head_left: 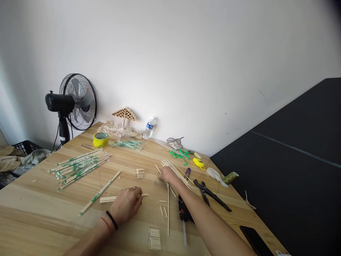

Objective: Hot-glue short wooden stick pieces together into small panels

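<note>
My left hand (127, 203), with a black band and a red string at the wrist, is closed around several pale wooden sticks (108, 200), whose ends poke out on both sides. Just left of the loose stick pile (177, 173), my right hand (168, 175) pinches a thin wooden stick (157, 168). Below it, another long stick (168, 213) lies on the table. Between the hands are short cut pieces (161, 210) and a small joined stick piece (139, 173). A flat block of short sticks (154, 239) lies nearer me.
Wrapped chopsticks (80, 167) lie at left, one wrapped pair (99, 192) apart. A glue gun (183, 211), long-handled cutters (211, 195) and a phone (255, 240) are at right. Behind are tape (101, 139), a bottle (149, 128), a stick model (124, 114) and a fan (80, 102).
</note>
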Demonstrator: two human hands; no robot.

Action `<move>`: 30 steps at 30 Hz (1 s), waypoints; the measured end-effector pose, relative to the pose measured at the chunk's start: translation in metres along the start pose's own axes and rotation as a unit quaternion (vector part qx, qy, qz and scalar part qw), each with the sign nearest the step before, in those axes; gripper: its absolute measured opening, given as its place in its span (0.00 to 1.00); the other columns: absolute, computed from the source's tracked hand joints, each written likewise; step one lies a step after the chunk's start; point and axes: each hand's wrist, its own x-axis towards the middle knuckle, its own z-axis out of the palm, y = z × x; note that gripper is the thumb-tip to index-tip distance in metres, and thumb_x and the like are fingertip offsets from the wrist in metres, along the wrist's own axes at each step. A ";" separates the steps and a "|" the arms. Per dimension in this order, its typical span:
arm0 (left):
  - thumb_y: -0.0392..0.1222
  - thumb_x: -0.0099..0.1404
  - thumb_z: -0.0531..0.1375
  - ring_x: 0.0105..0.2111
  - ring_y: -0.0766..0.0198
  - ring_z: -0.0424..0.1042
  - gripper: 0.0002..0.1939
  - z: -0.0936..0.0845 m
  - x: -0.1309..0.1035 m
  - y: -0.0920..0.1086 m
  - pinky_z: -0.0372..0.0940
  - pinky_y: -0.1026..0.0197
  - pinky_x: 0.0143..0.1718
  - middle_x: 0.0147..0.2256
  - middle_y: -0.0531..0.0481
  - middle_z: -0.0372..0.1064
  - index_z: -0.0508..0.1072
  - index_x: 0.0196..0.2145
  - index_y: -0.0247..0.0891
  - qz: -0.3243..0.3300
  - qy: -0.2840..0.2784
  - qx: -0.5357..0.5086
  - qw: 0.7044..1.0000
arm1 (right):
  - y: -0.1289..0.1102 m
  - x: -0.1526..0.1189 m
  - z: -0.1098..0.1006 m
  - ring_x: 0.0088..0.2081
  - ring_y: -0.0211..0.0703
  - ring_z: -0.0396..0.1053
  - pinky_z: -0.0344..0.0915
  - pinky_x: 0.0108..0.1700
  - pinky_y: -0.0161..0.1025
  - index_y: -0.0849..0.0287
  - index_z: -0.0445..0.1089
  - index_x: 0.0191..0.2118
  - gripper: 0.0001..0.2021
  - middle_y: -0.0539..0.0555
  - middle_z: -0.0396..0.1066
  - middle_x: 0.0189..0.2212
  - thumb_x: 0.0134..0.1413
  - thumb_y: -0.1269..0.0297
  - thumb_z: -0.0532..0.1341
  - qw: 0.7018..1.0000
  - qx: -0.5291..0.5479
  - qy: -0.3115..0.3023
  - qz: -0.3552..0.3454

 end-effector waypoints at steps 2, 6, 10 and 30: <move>0.45 0.76 0.62 0.39 0.59 0.79 0.10 -0.001 0.000 -0.001 0.76 0.51 0.44 0.41 0.48 0.78 0.77 0.45 0.35 -0.002 0.004 0.000 1.000 | -0.001 -0.003 -0.002 0.52 0.53 0.76 0.76 0.52 0.53 0.60 0.71 0.59 0.17 0.60 0.73 0.57 0.70 0.60 0.66 0.999 0.001 -0.045 -0.006; 0.45 0.76 0.62 0.38 0.59 0.79 0.10 0.000 0.001 -0.003 0.76 0.51 0.44 0.39 0.48 0.78 0.77 0.44 0.35 -0.005 0.010 0.001 1.000 | 0.001 -0.007 -0.007 0.52 0.53 0.76 0.76 0.52 0.53 0.59 0.71 0.59 0.17 0.59 0.73 0.57 0.70 0.60 0.65 0.996 0.032 -0.077 -0.030; 0.45 0.77 0.61 0.37 0.60 0.78 0.11 0.002 0.001 -0.005 0.75 0.52 0.43 0.38 0.49 0.78 0.77 0.42 0.35 0.000 0.012 -0.002 1.000 | 0.004 -0.002 -0.022 0.52 0.53 0.76 0.76 0.52 0.53 0.59 0.72 0.59 0.17 0.60 0.73 0.57 0.70 0.60 0.65 0.993 0.102 -0.042 -0.046; 0.44 0.76 0.51 0.29 0.60 0.70 0.14 -0.023 -0.007 0.024 0.64 0.63 0.32 0.29 0.51 0.72 0.75 0.39 0.39 0.035 0.007 -0.204 0.978 | -0.001 -0.157 -0.007 0.34 0.46 0.80 0.79 0.42 0.47 0.57 0.76 0.36 0.22 0.55 0.80 0.36 0.64 0.40 0.66 0.671 0.725 0.101 -0.119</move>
